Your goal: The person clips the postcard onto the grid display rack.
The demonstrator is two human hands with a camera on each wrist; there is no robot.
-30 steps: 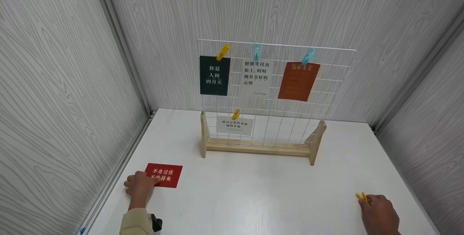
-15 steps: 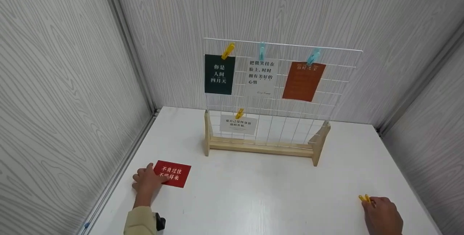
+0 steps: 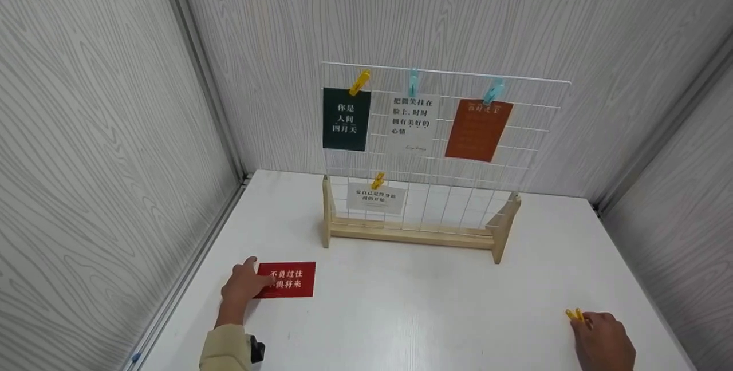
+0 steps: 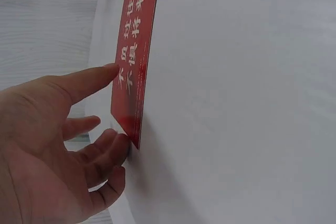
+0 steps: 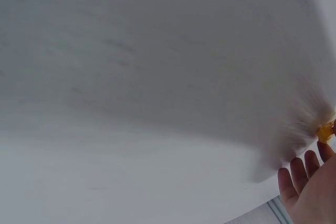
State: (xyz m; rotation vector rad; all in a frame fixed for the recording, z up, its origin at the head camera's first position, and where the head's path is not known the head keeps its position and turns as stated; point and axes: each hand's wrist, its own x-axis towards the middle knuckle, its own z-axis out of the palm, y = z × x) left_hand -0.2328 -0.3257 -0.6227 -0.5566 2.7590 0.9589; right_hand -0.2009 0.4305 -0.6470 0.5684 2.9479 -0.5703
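Observation:
A red card with white writing lies on the white table at the left. My left hand is at its left end. In the left wrist view the thumb touches the card's printed face, while the other fingers stay loosely bent beside its near corner. Whether a fingertip is under the card I cannot tell. At the right of the table my right hand pinches a yellow clip, its two prongs showing past the fingers. In the right wrist view the clip is at the frame's edge, partly hidden.
A white wire grid stands in a wooden base at the back middle. Clipped to it are a dark green card, a white card, an orange card and a smaller white card.
My left hand has moved right, and the red card has slid right with it, turning a little. The right hand stays almost in place with the clip. The head view has shifted slightly.

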